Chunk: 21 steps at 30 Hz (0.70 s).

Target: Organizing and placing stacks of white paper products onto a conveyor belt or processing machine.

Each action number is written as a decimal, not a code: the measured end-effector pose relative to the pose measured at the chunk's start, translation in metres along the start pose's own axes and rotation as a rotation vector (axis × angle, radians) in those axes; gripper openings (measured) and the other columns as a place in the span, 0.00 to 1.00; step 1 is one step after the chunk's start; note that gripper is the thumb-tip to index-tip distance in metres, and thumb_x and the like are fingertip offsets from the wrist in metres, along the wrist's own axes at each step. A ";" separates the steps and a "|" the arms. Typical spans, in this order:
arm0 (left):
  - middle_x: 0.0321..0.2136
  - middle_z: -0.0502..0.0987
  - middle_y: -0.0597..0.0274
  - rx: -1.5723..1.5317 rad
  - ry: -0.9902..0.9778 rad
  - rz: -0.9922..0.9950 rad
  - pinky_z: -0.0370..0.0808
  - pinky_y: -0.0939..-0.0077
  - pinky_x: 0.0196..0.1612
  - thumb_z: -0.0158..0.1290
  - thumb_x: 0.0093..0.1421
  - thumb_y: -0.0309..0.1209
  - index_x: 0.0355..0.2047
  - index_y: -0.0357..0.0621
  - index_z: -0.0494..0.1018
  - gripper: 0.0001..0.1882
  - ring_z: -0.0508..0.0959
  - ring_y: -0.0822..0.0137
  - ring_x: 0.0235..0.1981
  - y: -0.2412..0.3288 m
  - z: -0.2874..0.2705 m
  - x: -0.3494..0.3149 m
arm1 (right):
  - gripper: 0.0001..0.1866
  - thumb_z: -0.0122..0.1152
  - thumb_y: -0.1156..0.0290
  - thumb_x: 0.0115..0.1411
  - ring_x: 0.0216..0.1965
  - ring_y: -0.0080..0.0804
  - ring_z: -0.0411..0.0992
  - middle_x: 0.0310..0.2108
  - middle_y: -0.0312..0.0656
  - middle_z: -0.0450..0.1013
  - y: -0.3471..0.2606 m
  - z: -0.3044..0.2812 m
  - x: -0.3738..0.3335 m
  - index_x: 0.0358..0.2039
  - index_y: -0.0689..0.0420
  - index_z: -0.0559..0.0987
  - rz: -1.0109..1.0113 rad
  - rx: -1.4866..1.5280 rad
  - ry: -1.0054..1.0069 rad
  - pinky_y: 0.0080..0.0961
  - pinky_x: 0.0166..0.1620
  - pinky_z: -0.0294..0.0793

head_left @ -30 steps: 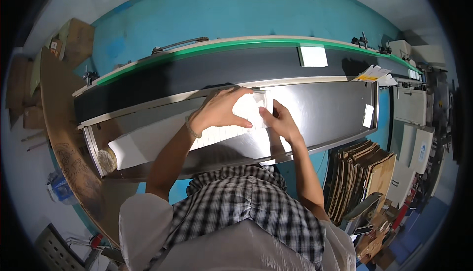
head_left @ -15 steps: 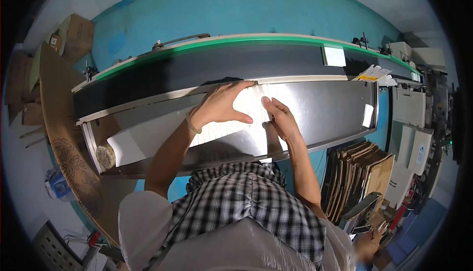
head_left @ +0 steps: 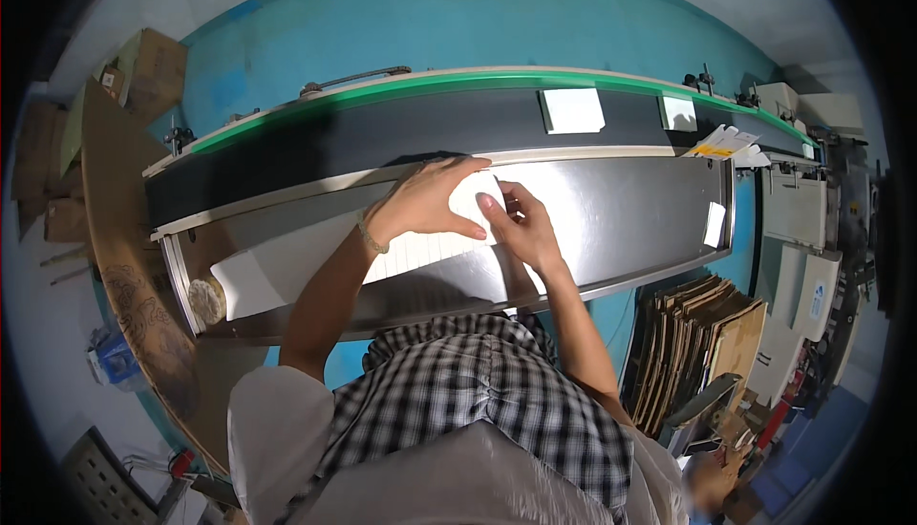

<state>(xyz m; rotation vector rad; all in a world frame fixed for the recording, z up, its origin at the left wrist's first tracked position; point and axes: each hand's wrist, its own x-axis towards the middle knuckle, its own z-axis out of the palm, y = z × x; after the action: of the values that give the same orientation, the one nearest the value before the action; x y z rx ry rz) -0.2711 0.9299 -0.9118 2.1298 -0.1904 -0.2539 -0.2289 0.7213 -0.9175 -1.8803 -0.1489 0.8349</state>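
Observation:
A long row of thin white paper pieces, packed face to face, lies along a shiny metal tray in front of me. My left hand spans the row near its right end, thumb on the near edge and fingers over the far edge. At that end, my right hand has its thumb against the face of the last white piece, with the fingers curled beside it. Behind the tray runs a dark conveyor belt, carrying a white piece and another white piece farther right.
A round rough block stands at the row's left end. White-and-yellow cartons rest at the tray's far right corner; a white slip lies below them. Flattened cardboard is stacked to the right. A brown board stands left.
A white piece now lies on the belt where none was, and the other has travelled right. My right hand has shifted left to the row's end, which is now shorter. My left hand stays put.

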 end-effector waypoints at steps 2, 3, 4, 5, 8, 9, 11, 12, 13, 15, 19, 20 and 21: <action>0.56 0.72 0.41 -0.002 -0.004 -0.017 0.68 0.57 0.60 0.72 0.43 0.46 0.62 0.41 0.65 0.47 0.70 0.42 0.59 0.000 0.001 -0.007 | 0.21 0.63 0.55 0.66 0.34 0.19 0.68 0.32 0.32 0.73 0.005 0.003 0.002 0.50 0.59 0.79 0.009 0.243 0.019 0.17 0.40 0.68; 0.57 0.71 0.40 -0.002 -0.006 -0.030 0.68 0.57 0.61 0.72 0.44 0.45 0.63 0.41 0.64 0.48 0.70 0.42 0.59 0.000 0.000 -0.008 | 0.20 0.62 0.56 0.67 0.34 0.19 0.68 0.33 0.33 0.74 0.013 0.000 0.005 0.50 0.60 0.79 0.098 0.395 -0.001 0.18 0.41 0.68; 0.57 0.71 0.40 -0.002 -0.007 -0.025 0.68 0.57 0.61 0.72 0.44 0.45 0.63 0.41 0.64 0.48 0.70 0.42 0.59 0.002 -0.002 -0.009 | 0.20 0.61 0.57 0.67 0.35 0.19 0.69 0.33 0.34 0.75 0.020 -0.006 0.007 0.50 0.60 0.79 0.186 0.547 -0.023 0.18 0.42 0.69; 0.58 0.71 0.40 -0.030 -0.056 -0.071 0.67 0.57 0.61 0.72 0.44 0.45 0.63 0.41 0.63 0.49 0.69 0.42 0.60 0.006 -0.007 -0.008 | 0.25 0.58 0.53 0.68 0.40 0.25 0.72 0.37 0.41 0.77 0.012 -0.013 0.003 0.50 0.66 0.77 0.250 0.308 -0.024 0.22 0.44 0.70; 0.59 0.70 0.42 -0.042 -0.059 -0.098 0.67 0.59 0.62 0.72 0.44 0.46 0.63 0.42 0.64 0.49 0.69 0.44 0.61 0.006 -0.007 -0.009 | 0.32 0.59 0.49 0.65 0.50 0.44 0.74 0.47 0.56 0.78 0.025 -0.024 0.007 0.55 0.67 0.75 0.035 -0.153 -0.147 0.36 0.56 0.69; 0.59 0.71 0.45 -0.028 -0.018 -0.088 0.66 0.61 0.63 0.72 0.44 0.46 0.63 0.43 0.65 0.48 0.69 0.45 0.62 0.004 -0.005 -0.011 | 0.32 0.59 0.49 0.65 0.50 0.44 0.74 0.47 0.56 0.78 0.013 -0.023 0.007 0.55 0.67 0.75 0.032 -0.154 -0.152 0.36 0.56 0.69; 0.58 0.71 0.45 -0.026 0.022 -0.039 0.67 0.60 0.62 0.72 0.44 0.47 0.62 0.43 0.66 0.47 0.70 0.46 0.61 -0.003 0.000 -0.012 | 0.30 0.58 0.52 0.65 0.48 0.44 0.75 0.45 0.55 0.78 -0.010 -0.023 0.006 0.56 0.66 0.75 0.039 -0.293 -0.260 0.35 0.55 0.71; 0.57 0.72 0.46 -0.026 0.056 0.014 0.67 0.60 0.62 0.72 0.44 0.47 0.61 0.43 0.66 0.46 0.71 0.46 0.60 -0.004 0.001 -0.012 | 0.30 0.58 0.52 0.65 0.48 0.44 0.75 0.45 0.55 0.78 -0.010 -0.024 0.007 0.56 0.66 0.75 0.037 -0.296 -0.263 0.35 0.55 0.71; 0.57 0.72 0.46 -0.026 0.060 0.011 0.67 0.60 0.62 0.72 0.44 0.47 0.61 0.43 0.66 0.46 0.71 0.46 0.60 -0.005 0.002 -0.012 | 0.29 0.58 0.54 0.65 0.47 0.42 0.76 0.44 0.53 0.78 -0.009 -0.027 0.008 0.56 0.66 0.75 0.036 -0.325 -0.275 0.35 0.53 0.72; 0.55 0.73 0.42 -0.048 -0.026 -0.088 0.69 0.57 0.60 0.72 0.43 0.47 0.60 0.40 0.66 0.47 0.71 0.44 0.58 -0.003 -0.002 -0.009 | 0.26 0.60 0.58 0.65 0.42 0.37 0.77 0.42 0.51 0.79 -0.002 -0.035 0.016 0.55 0.66 0.76 0.020 -0.227 -0.196 0.31 0.49 0.75; 0.53 0.74 0.43 -0.026 -0.031 -0.088 0.69 0.58 0.59 0.72 0.42 0.49 0.58 0.41 0.68 0.46 0.72 0.44 0.57 0.001 -0.004 -0.006 | 0.18 0.62 0.56 0.66 0.28 0.21 0.73 0.28 0.37 0.76 0.022 -0.051 0.063 0.41 0.62 0.78 -0.028 0.542 0.141 0.19 0.31 0.74; 0.53 0.74 0.43 -0.026 -0.032 -0.097 0.69 0.58 0.59 0.72 0.42 0.49 0.58 0.41 0.68 0.46 0.72 0.44 0.57 0.000 -0.003 -0.011 | 0.19 0.61 0.54 0.66 0.28 0.20 0.72 0.28 0.36 0.75 0.020 -0.041 0.057 0.41 0.60 0.77 -0.026 0.395 0.165 0.19 0.32 0.73; 0.53 0.74 0.43 -0.030 -0.022 -0.091 0.69 0.58 0.59 0.72 0.43 0.49 0.58 0.42 0.68 0.45 0.72 0.45 0.57 -0.001 -0.006 -0.010 | 0.20 0.60 0.52 0.67 0.29 0.19 0.72 0.27 0.34 0.74 0.011 -0.028 0.050 0.41 0.59 0.77 -0.037 0.245 0.189 0.19 0.33 0.72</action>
<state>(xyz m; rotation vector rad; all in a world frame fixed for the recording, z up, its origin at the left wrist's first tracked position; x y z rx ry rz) -0.2796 0.9379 -0.9089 2.1088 -0.1021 -0.3322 -0.1778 0.7174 -0.9445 -1.7083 0.0350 0.6167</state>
